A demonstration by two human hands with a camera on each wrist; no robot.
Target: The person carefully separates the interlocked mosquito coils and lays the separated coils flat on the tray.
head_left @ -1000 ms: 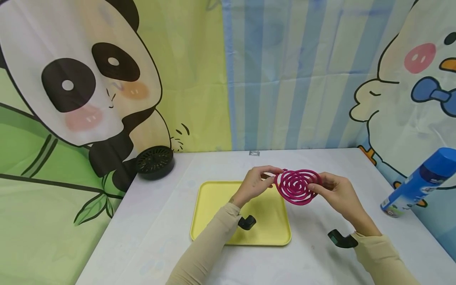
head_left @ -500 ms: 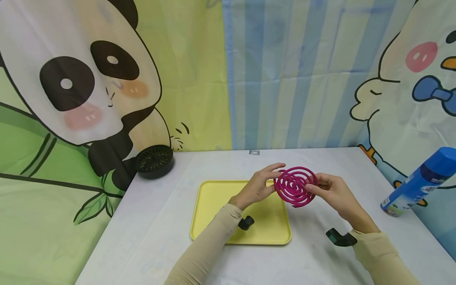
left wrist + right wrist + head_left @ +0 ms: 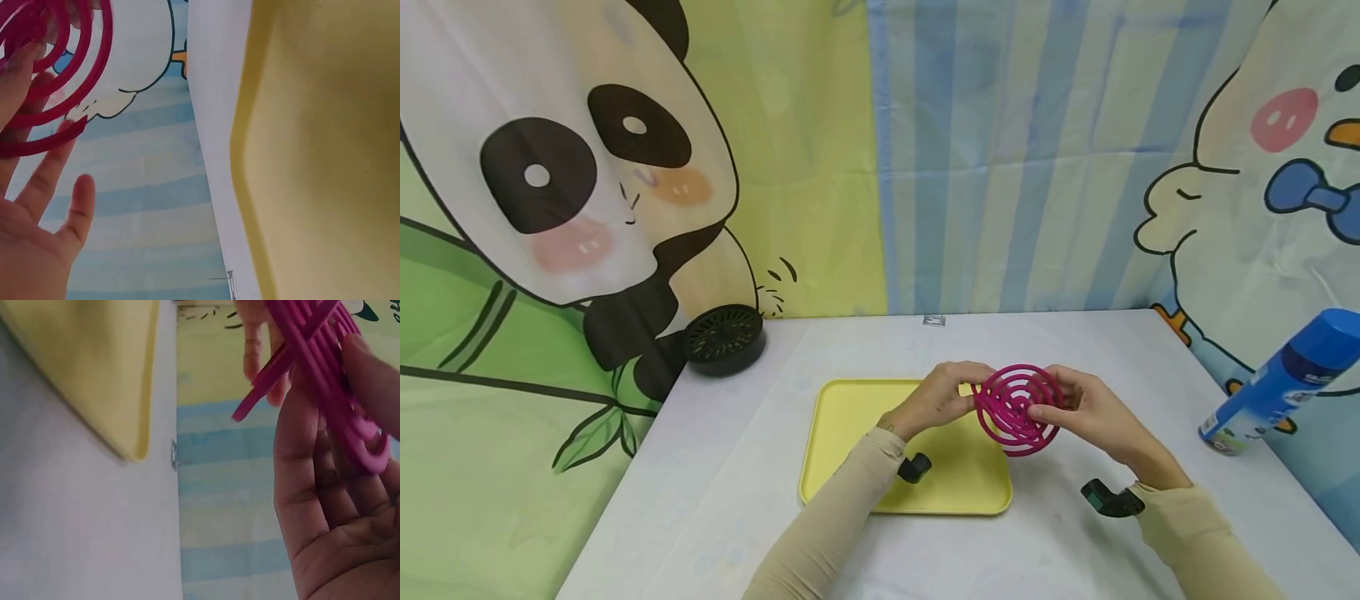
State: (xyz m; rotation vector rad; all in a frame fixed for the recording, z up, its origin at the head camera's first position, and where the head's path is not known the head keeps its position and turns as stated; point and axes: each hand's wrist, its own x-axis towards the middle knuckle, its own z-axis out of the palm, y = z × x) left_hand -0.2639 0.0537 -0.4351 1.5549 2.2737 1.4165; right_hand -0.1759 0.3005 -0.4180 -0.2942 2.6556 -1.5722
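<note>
A magenta mosquito coil [image 3: 1019, 425], a flat spiral, is held up in the air past the right edge of the yellow tray [image 3: 842, 450]. My left hand [image 3: 934, 402] pinches its left edge between thumb and fingers. From the right, my right hand [image 3: 1093, 410] grips it, thumb on the front and fingers behind. In the right wrist view the strands of the coil [image 3: 322, 375] cross one another, and one free end sticks out at an angle. The left wrist view shows another blunt end of the coil [image 3: 78, 128] close to the left fingers.
A round black vented holder [image 3: 726, 340] stands at the table's back left corner. On the right side stands a blue spray can [image 3: 1270, 383]. A curtain with cartoon animals [image 3: 955, 167] hangs behind the white table [image 3: 700, 500].
Both hands have come slightly lower and the right hand has shifted left. The coil's rings have spread apart, with an outer strand hanging lower at the bottom.
</note>
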